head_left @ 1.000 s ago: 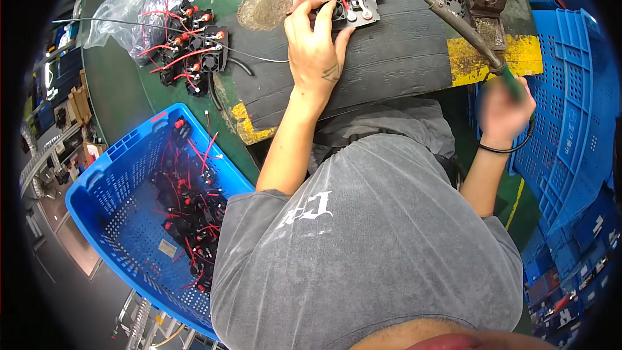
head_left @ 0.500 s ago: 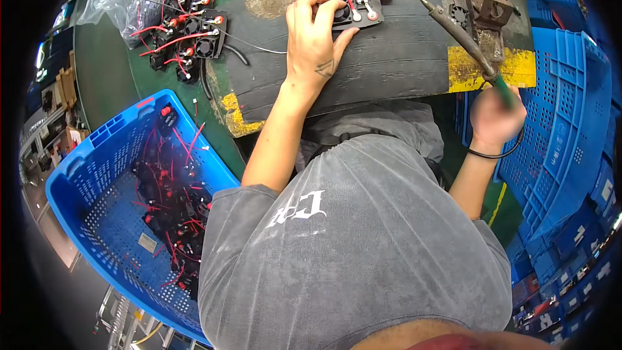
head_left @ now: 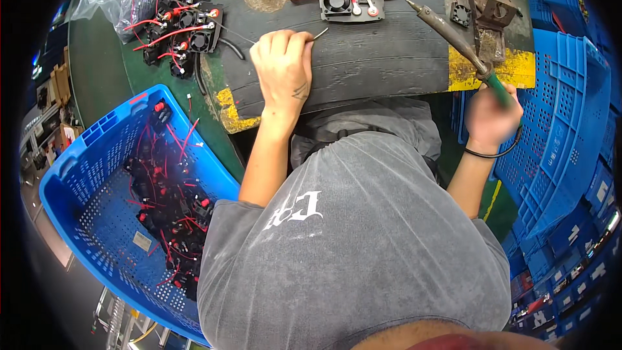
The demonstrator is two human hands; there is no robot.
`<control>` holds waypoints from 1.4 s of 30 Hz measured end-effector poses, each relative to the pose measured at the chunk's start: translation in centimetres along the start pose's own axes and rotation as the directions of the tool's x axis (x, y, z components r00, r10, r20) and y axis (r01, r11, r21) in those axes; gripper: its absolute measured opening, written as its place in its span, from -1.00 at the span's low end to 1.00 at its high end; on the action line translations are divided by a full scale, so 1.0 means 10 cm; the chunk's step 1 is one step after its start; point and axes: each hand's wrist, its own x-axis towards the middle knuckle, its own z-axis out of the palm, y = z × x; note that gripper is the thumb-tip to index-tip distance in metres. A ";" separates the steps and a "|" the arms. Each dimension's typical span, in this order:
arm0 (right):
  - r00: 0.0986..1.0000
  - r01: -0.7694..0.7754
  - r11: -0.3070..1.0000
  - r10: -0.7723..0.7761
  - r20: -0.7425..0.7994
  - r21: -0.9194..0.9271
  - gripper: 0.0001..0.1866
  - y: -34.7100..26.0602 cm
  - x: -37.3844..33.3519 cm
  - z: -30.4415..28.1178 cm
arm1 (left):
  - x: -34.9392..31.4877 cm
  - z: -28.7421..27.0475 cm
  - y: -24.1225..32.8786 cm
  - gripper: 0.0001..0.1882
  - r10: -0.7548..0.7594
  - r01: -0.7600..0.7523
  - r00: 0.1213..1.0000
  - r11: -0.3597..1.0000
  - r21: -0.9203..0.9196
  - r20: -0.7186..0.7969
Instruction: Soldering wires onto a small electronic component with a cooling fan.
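Observation:
My left hand (head_left: 282,65) is closed on a thin grey solder wire (head_left: 321,34), whose short end sticks out to the right of the fingers. The wire's other side trails off to the upper left. A black fan assembly (head_left: 337,2) lies on the black mat (head_left: 382,58), apart from both hands, with a red wire joined at a terminal between its fan and a second round terminal. At the right, my right hand (head_left: 494,115) grips the green handle of a soldering iron (head_left: 453,35). The iron's tip points up and left, right of the fan assembly.
Several wired fan assemblies (head_left: 184,23) cluster at the table's left beside a clear plastic bag (head_left: 116,0). A blue crate (head_left: 71,162) with more fan units stands lower left. A rusty metal stand (head_left: 490,3) and a small fan (head_left: 460,14) sit right, near stacked blue crates (head_left: 557,116).
My left hand has let go of the fan assembly, moved left and nearer to me, and taken hold of the solder wire. The iron's tip has shifted slightly left.

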 end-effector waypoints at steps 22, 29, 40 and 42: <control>0.996 0.084 0.883 -0.094 0.001 -0.461 -0.68 -0.02 0.18 0.56 | 0.30 0.06 0.25 -0.75 0.031 -0.060 0.996 0.918 -0.391 -0.081; 0.994 0.101 0.822 -0.107 0.023 -0.560 -0.69 -0.03 0.27 0.70 | 0.38 0.05 0.31 -0.80 0.016 -0.042 0.994 0.971 -0.235 -0.111; 0.996 0.091 0.799 -0.075 0.052 -0.595 -0.69 -0.06 0.34 0.70 | 0.39 0.15 0.31 -0.84 0.043 -0.079 0.987 0.970 -0.231 -0.157; 0.997 0.082 0.803 -0.068 0.045 -0.590 -0.69 -0.05 0.35 0.69 | 0.39 0.15 0.32 -0.84 0.036 -0.073 0.986 0.971 -0.230 -0.163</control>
